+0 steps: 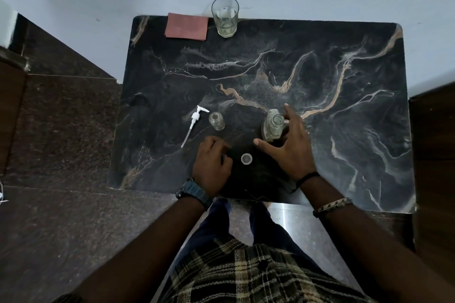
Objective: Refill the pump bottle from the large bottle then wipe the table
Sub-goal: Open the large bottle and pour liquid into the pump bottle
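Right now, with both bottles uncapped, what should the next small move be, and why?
Probably close the right hand around the large bottle and lift it toward the small pump bottle. Both stand open-mouthed, the pump head and cap lie on the table, and the right hand is spread beside the large bottle, not gripping.

On the dark veined marble table (344, 130), the folded red cloth (186, 26) and clear drinking glass (225, 16) sit at upper centre, while mid-frame the white plastic pump head (194, 122), small clear glass pump bottle (216, 121), small round cap (246, 158) and large clear glass bottle (273, 126) lie left to right.
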